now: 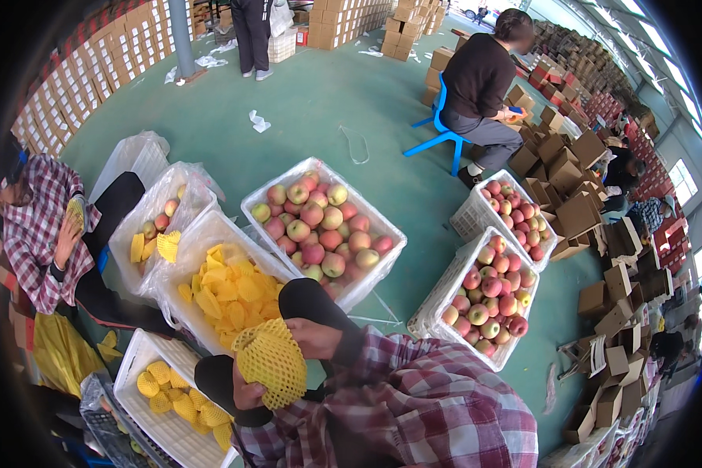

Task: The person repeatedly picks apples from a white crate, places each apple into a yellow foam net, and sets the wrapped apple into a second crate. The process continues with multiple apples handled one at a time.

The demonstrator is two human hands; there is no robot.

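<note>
A yellow foam fruit net (274, 364) is between my two hands, over my lap. My left hand (248, 387) grips its lower left side, and my right hand (315, 338) holds its upper right edge. The net bulges roundly, but I cannot tell whether an apple is inside. Just beyond, flat yellow foam nets (234, 292) fill a plastic-lined crate (178, 278). Close to my left hand, a white crate (152, 345) holds several rounded net-covered pieces (181, 403). Red and green apples (322, 225) fill another lined crate (392, 248) beyond my right knee.
At the left, a seated person (47, 234) holds a net-covered piece beside a lined crate (134, 213) with apples and nets. Two apple crates (444, 292) stand at my right. Another person sits on a blue chair (441, 131). Cardboard boxes (579, 216) are heaped at far right.
</note>
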